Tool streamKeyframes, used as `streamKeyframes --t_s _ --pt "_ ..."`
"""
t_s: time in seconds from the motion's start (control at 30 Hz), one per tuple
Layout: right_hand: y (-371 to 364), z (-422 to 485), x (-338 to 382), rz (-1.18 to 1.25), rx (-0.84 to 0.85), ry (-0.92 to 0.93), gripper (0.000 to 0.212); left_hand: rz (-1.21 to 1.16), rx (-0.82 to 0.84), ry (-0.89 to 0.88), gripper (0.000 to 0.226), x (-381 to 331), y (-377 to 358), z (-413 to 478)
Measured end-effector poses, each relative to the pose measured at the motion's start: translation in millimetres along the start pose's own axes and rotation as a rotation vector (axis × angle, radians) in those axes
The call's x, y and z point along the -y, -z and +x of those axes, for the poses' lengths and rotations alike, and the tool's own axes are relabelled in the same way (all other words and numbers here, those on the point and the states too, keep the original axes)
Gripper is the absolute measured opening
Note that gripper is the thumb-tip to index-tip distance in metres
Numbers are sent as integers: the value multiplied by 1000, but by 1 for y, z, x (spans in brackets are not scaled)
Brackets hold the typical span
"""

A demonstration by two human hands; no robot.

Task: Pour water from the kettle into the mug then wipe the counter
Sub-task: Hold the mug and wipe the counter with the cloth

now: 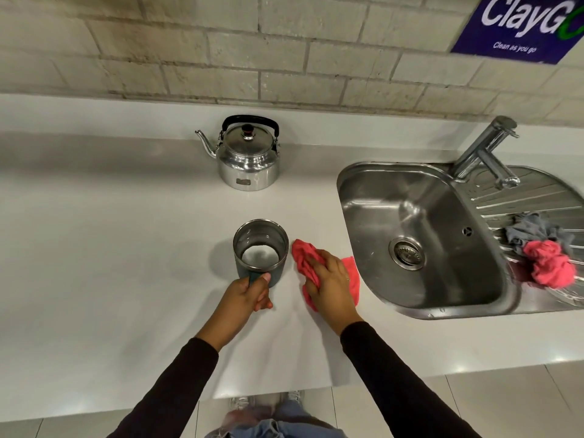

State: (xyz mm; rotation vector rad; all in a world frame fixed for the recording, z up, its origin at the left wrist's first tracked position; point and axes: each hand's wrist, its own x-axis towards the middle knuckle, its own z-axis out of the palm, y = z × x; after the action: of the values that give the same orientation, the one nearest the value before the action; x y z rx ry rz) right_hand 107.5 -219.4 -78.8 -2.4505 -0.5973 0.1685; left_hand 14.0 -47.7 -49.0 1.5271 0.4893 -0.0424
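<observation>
1. Kettle [249, 153] stood upright near the back of the white counter [110, 248], close to the tiled wall [221, 49], its spout pointing to my left, its black handle raised over the lid, and neither of my hands on it.
2. Nearer to me and well apart from the kettle, the mug [261, 251] stood upright on the counter; its steel inside shone, and I could not tell whether it held water.
3. My left hand [249, 292] was closed around the mug's handle on the side facing me, thumb pressed on top.
4. My right hand [330, 282] lay flat with the fingers spread on a pink cloth [305, 257], pressing it to the counter just to the right of the mug.
5. One corner of the cloth reached nearly to the mug's wall; I could not tell whether they touched.
6. Beyond the cloth on my right sat the steel sink [420, 229], with the tap [486, 150] rising behind it.
7. On the ribbed draining board [537, 194] lay a second pink rag [550, 263] bunched against a grey one [531, 232].
8. A blue sign [521, 23] reading "Clean as you go" hung on the wall above the tap.
9. Both my sleeves were dark.
</observation>
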Motion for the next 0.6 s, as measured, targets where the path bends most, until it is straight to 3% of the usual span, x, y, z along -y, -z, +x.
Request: streamKeyframes --t_s 0.27,0.33,0.4,0.43,0.53,0.6 --pt "-1 -1 0 -22 7 -21 53 -87 51 59 45 -13 5 -12" --pt "1 -4 -2 -60 11 3 47 -80 -30 49 46 -13 11 -15" --pt "5 -7 0 -55 -20 -1 28 -85 -191 42 43 -11 22 -17" --pt "10 -7 3 32 -24 -49 16 -74 -268 24 42 -10 29 -16" --pt "27 0 13 510 -67 -202 28 21 -406 -52 41 -9 48 -10" --pt "41 16 17 628 -151 -209 28 33 -460 -90 42 -13 58 -1"
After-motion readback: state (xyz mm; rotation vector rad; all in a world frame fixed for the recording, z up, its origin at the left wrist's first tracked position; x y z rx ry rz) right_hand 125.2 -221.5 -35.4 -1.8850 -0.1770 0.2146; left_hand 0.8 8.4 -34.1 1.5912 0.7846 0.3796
